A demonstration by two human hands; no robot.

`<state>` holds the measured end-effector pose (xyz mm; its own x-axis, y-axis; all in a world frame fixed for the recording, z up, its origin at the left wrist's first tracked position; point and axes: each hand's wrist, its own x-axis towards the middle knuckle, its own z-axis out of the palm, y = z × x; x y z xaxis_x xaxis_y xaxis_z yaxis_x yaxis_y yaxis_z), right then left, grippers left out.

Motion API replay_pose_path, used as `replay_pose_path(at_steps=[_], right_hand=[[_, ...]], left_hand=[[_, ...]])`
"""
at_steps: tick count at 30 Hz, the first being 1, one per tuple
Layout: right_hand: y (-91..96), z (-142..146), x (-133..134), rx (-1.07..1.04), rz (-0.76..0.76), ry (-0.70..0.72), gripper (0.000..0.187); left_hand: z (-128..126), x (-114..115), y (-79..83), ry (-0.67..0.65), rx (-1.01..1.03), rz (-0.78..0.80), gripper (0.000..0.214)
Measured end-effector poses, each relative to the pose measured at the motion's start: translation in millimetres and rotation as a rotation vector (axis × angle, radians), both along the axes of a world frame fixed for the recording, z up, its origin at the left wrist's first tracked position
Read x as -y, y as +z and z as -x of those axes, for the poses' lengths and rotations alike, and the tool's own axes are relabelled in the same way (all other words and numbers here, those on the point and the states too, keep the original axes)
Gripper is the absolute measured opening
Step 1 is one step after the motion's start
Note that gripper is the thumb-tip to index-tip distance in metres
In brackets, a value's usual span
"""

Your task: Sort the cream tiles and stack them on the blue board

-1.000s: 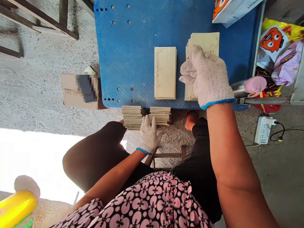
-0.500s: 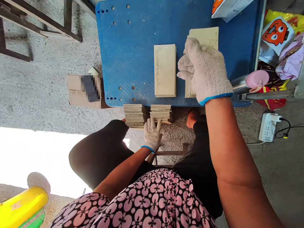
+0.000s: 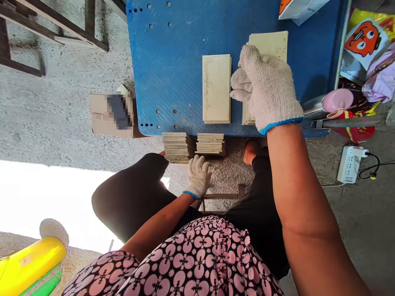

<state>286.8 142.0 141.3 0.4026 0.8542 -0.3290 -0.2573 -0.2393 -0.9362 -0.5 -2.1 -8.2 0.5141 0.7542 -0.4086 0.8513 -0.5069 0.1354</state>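
Note:
My right hand, in a white knit glove with a blue cuff, is over a stack of cream rectangular tiles on the blue table. Its fingers are curled together; what they hold, if anything, is hidden. A smaller pile of such tiles lies to its left. Below, my left hand, gloved alike, has its fingers extended and slightly bent, with nothing seen in it. It is just in front of two tall tile stacks, the left stack and the right stack, by the table's front edge.
The blue table has a white box at its far right. A cardboard box is left of it. At the right are a pink-lidded bottle, bags and a power strip. Wooden frames stand upper left.
My left hand has drawn back slightly from the right tall stack, its fingers bending a little more. My right hand keeps nearly the same pose over the tiles. The view has shifted slightly.

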Motion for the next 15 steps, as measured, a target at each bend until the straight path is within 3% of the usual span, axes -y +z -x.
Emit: replay_pose_path(at_steps=[3,10,15], right_hand=[[-0.4,-1,1,0.003,0.000,0.011,0.049],[-3.2,1,3,0.012,0.015,0.020,0.054],[-10.9,3,4,0.118,0.092,0.144,0.049]], left_hand=[[3,-12,-2.8,-0.047,-0.024,0.119,0.024],[-3,-31,3.8,-0.305,-0.257,0.296,0.037],[-19,-50,13.6,-0.210,-0.273,0.431,0.035]])
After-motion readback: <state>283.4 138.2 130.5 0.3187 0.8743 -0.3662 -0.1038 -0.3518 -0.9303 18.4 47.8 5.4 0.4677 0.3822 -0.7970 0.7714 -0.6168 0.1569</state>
